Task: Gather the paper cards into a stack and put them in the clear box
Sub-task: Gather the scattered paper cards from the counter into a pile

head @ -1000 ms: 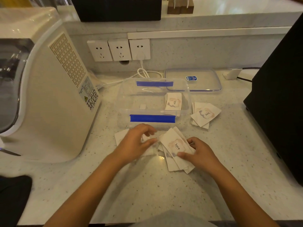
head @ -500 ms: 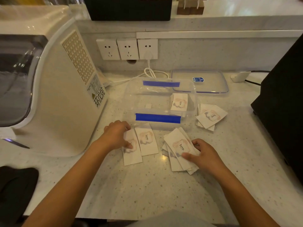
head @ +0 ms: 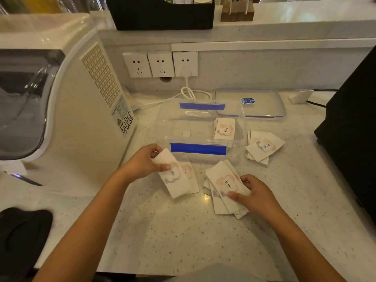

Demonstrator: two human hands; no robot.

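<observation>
Left hand [head: 142, 162] lifted card [head: 175, 176]; counter front free.

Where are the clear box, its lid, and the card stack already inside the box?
clear box [head: 181, 127], head view, bare floor of the box.
lid [head: 262, 102], head view, its flat clear top.
card stack in the box [head: 224, 129], head view, printed face of the top card.
</observation>
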